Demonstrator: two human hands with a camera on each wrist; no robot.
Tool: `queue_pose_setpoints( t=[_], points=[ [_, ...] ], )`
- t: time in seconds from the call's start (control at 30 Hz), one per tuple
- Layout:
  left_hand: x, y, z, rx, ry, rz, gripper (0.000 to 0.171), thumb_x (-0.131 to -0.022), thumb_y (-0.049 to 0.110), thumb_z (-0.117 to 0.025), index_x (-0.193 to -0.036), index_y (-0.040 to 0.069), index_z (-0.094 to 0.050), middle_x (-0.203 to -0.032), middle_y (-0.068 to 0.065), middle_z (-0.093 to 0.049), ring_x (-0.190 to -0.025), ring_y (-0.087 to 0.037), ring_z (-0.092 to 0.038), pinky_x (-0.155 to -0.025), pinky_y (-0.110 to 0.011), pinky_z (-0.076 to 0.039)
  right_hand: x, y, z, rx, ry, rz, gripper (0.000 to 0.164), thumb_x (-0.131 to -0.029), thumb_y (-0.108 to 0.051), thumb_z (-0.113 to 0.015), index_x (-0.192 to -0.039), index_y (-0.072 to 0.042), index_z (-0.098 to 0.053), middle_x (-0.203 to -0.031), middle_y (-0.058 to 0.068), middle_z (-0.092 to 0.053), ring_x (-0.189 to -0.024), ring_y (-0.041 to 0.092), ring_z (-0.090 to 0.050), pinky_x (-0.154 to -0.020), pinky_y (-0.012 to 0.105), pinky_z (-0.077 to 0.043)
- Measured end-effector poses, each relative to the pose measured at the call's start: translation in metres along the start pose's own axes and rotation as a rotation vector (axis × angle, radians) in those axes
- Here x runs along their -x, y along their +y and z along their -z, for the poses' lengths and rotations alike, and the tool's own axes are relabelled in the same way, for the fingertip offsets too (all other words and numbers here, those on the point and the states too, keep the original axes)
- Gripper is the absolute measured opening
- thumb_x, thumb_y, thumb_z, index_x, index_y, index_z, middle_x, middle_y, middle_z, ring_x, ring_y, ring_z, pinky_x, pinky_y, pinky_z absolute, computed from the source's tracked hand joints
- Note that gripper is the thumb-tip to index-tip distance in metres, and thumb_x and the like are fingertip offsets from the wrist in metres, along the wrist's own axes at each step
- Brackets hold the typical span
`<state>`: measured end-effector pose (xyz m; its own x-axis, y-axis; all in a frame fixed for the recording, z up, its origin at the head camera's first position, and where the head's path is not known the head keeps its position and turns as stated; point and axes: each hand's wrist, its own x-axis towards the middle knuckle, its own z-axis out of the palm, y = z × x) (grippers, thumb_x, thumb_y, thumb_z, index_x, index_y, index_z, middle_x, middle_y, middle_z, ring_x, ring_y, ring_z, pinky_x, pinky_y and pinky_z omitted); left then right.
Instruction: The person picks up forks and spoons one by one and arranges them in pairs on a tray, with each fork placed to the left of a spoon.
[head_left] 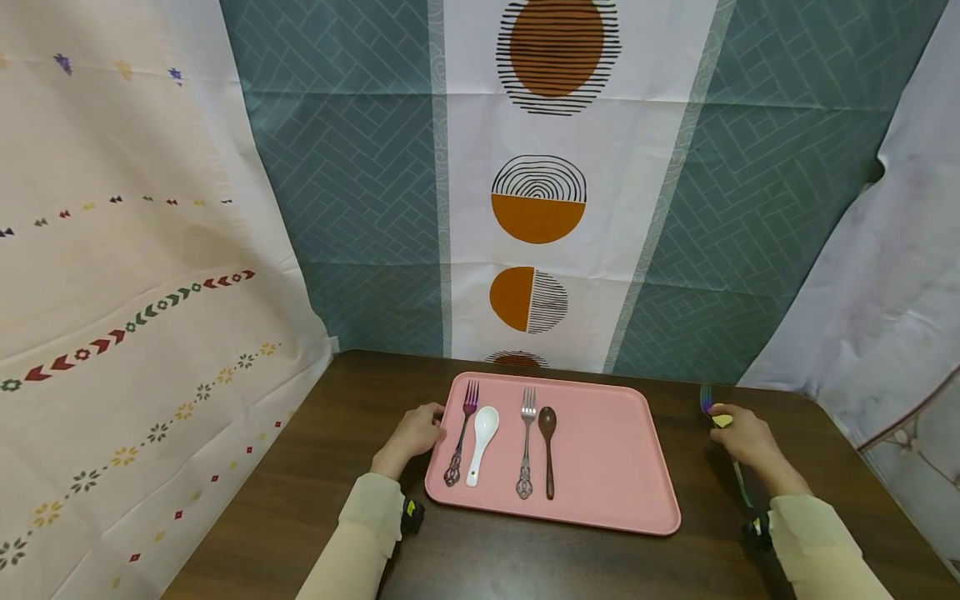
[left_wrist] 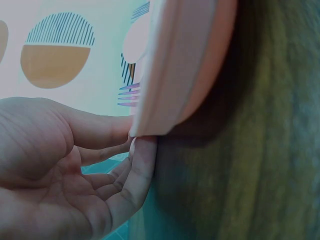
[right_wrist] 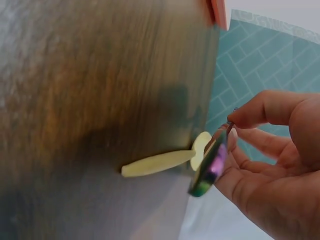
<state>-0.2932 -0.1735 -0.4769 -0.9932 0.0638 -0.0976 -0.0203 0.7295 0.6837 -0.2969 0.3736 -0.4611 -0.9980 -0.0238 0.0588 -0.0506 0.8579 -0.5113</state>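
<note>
A pink tray [head_left: 600, 467] lies on the wooden table. My left hand [head_left: 414, 435] pinches its left rim, thumb above and fingers at the underside, as the left wrist view shows. On the tray are a fork with purple tines [head_left: 469, 402], a white spoon [head_left: 485, 425], a silver fork [head_left: 528, 410] and a brown spoon [head_left: 547, 422]. To the right of the tray, my right hand [head_left: 752, 443] pinches an iridescent fork [right_wrist: 212, 167] between thumb and fingers. Beside that hand, a pale yellow spoon [right_wrist: 157, 163] rests on the table.
Patterned cloth [head_left: 540, 200] hangs behind the table's back edge. Pale curtains [head_left: 172, 333] hang along the left and right sides. Dark brown tabletop [head_left: 270, 500] shows around the tray.
</note>
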Motion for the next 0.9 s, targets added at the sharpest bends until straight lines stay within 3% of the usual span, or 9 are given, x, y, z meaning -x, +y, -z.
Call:
queue_pose_setpoints(
  t=[0.27,0.5,0.73,0.8,0.9],
  points=[
    [0.001,0.001,0.0,0.0,-0.004,0.006,0.042,-0.098,0.004,-0.064,-0.138,-0.006,-0.059,-0.106,-0.016,-0.065,-0.091,-0.028,-0.06,-0.09,-0.049,-0.054,-0.001,-0.006,-0.006,-0.036,-0.01,-0.004,0.049,-0.086,-0.006,-0.062,-0.129,0.016,-0.054,-0.088,0.026,-0.065,-0.048,0.019,-0.055,-0.052,0.036,-0.048],
    [-0.001,0.0,0.0,0.003,-0.004,0.01,0.042,-0.098,0.004,-0.064,-0.138,-0.005,-0.059,-0.106,-0.015,-0.065,-0.09,-0.027,-0.061,-0.089,-0.048,-0.055,-0.001,-0.012,-0.012,-0.045,0.002,0.007,0.048,-0.085,-0.006,-0.064,-0.127,0.016,-0.056,-0.105,0.037,-0.06,-0.046,0.017,-0.055,-0.051,0.034,-0.048],
    [0.0,0.001,0.0,0.007,-0.002,0.014,0.042,-0.097,0.004,-0.065,-0.137,-0.005,-0.059,-0.103,-0.014,-0.065,-0.089,-0.027,-0.06,-0.086,-0.046,-0.055,-0.003,-0.019,-0.015,-0.026,-0.008,0.018,0.047,-0.085,-0.006,-0.063,-0.127,0.015,-0.058,-0.119,0.039,-0.054,-0.049,0.017,-0.057,-0.056,0.036,-0.048],
    [0.0,0.001,0.0,0.002,-0.001,0.009,0.042,-0.097,0.004,-0.065,-0.137,-0.006,-0.059,-0.102,-0.014,-0.065,-0.088,-0.026,-0.06,-0.086,-0.046,-0.055,-0.002,-0.022,-0.016,-0.027,-0.009,0.023,0.047,-0.085,-0.006,-0.064,-0.127,0.015,-0.058,-0.114,0.036,-0.057,-0.05,0.017,-0.057,-0.057,0.035,-0.048],
    [0.0,0.001,0.0,0.004,0.002,0.005,0.042,-0.097,0.004,-0.065,-0.137,-0.006,-0.059,-0.102,-0.015,-0.065,-0.088,-0.027,-0.06,-0.086,-0.046,-0.055,-0.003,-0.026,-0.018,-0.057,-0.021,0.021,0.048,-0.085,-0.005,-0.063,-0.128,0.016,-0.057,-0.087,0.024,-0.063,-0.048,0.017,-0.056,-0.055,0.036,-0.048]
  ],
)
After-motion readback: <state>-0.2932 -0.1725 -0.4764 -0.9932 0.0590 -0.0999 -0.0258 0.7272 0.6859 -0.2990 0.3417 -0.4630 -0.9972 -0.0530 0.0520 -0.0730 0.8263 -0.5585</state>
